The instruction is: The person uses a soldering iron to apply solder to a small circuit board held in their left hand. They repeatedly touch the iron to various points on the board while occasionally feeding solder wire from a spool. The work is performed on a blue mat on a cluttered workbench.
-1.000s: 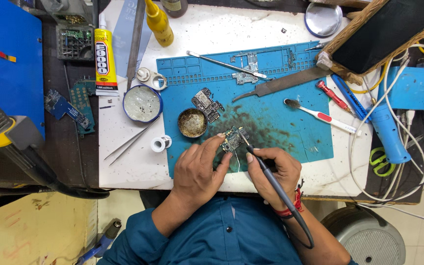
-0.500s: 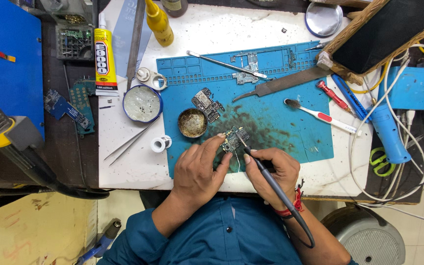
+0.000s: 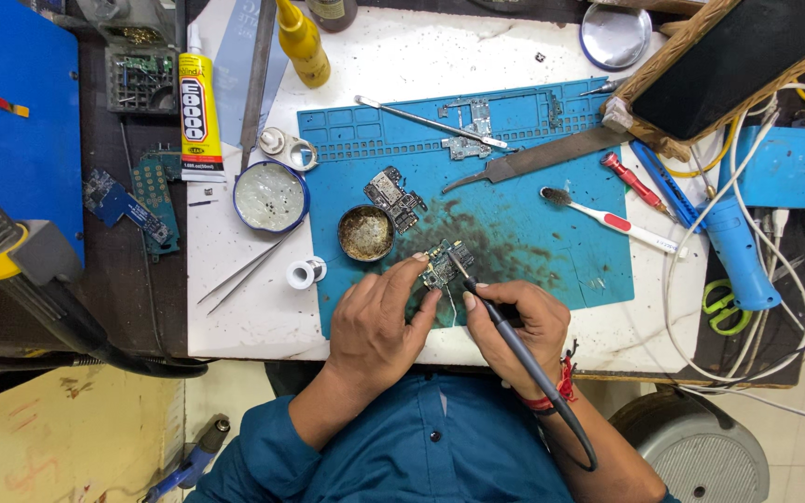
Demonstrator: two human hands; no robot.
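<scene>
Circuit board (image 3: 443, 264): small, green, lying on the blue mat (image 3: 552, 233) at the worktop's near edge. Left hand (image 3: 379, 321) pins it with its fingertips. Right hand (image 3: 514, 326) grips a soldering iron (image 3: 491, 312), tip on the board. Round flux tin (image 3: 366, 233) just beside. Risk: board may skid under tip pressure, bridging pads; the iron's trailing cord could tug the tip off target.
</scene>
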